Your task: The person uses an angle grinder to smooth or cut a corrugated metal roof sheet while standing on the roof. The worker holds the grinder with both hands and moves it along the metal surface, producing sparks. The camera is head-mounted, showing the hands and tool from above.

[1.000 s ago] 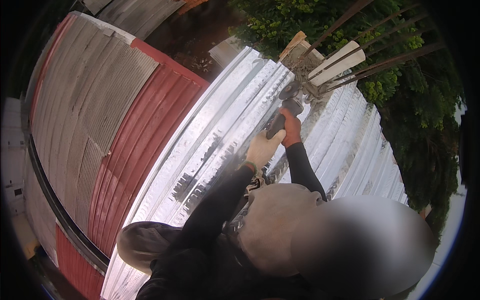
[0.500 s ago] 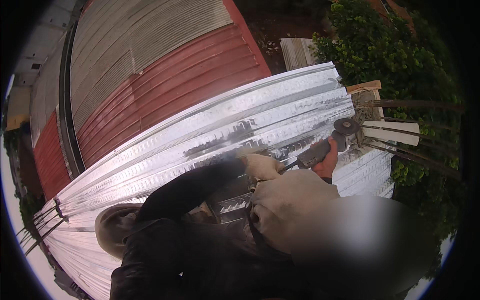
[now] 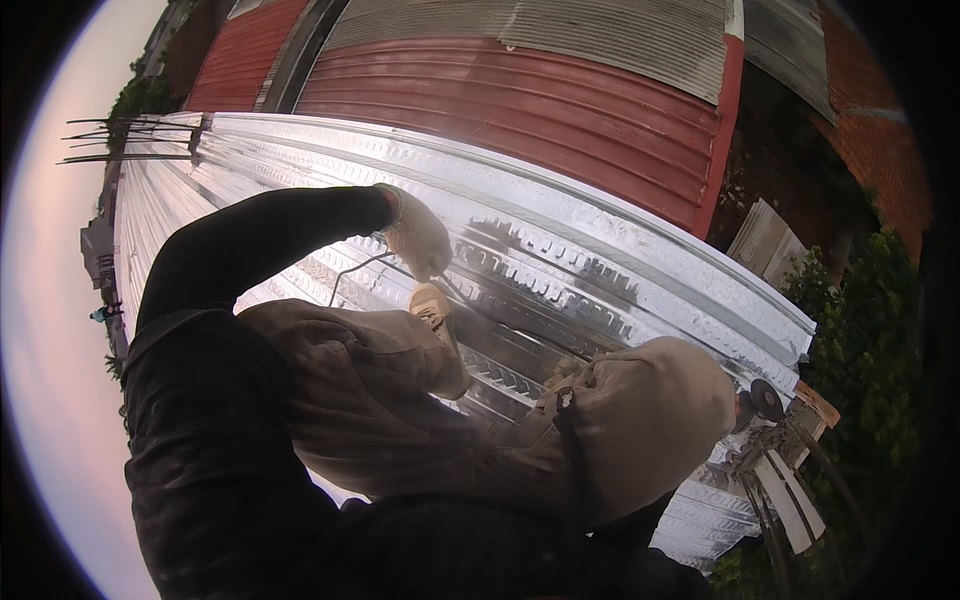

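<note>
My left hand (image 3: 420, 238), in a pale work glove, is closed on a dark power cord (image 3: 357, 268). The cord hangs in a bend on one side of the glove and runs on the other toward my raised knee. An angle grinder (image 3: 766, 400) shows past that knee, its dark disc standing out beside a rough column top. My right hand (image 3: 742, 408) is at the grinder's body; only a sliver of it shows, the rest hidden by the knee. Below the left glove is my tan shoe (image 3: 432, 308) on the metal sheet.
Shiny corrugated metal sheeting (image 3: 560, 215) spreads around me, with dark smudges. Bare reinforcing bars (image 3: 130, 142) stick out at the far left. More bars and a pale strip (image 3: 790, 500) stand by the column at right. Beyond the sheet edge lie a red roof (image 3: 520, 100) and trees.
The view has swung, so the scene lies turned. My left hand has moved away from the grinder, drawing along the cord. The grinder and right hand are now mostly behind my knee.
</note>
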`<state>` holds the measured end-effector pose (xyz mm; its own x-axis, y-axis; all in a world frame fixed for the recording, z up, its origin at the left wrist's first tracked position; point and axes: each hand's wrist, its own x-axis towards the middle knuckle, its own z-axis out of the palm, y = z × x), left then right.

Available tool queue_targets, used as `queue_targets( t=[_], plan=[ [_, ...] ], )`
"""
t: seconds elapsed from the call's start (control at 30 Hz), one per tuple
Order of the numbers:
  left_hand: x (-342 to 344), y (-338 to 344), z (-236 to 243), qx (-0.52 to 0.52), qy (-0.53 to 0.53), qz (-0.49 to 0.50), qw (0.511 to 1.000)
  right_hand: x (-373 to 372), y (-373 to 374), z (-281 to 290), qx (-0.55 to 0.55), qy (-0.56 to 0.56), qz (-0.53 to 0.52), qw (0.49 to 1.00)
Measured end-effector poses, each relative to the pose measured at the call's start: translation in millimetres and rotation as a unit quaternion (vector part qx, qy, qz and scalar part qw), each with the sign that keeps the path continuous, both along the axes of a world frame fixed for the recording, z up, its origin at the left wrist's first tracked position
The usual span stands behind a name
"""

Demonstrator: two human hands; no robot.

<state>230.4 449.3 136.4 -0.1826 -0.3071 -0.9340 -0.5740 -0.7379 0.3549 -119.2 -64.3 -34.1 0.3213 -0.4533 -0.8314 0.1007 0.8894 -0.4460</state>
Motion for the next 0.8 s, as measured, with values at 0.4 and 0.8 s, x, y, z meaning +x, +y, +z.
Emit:
queue_targets(
  t=[0.4, 0.8],
  plan=[
    [-23.9, 48.0, -51.3, -0.212, -0.229, 0.381, 0.87, -3.6, 25.9, 32.7, -0.167, -0.011, -0.11, 0.98],
    [-2.8, 127.3, -157.8, -0.425, -0.469, 0.158, 0.758, -24.7, 99.1, 107.6, -0.253, 0.072, -0.18, 0.948]
  ],
)
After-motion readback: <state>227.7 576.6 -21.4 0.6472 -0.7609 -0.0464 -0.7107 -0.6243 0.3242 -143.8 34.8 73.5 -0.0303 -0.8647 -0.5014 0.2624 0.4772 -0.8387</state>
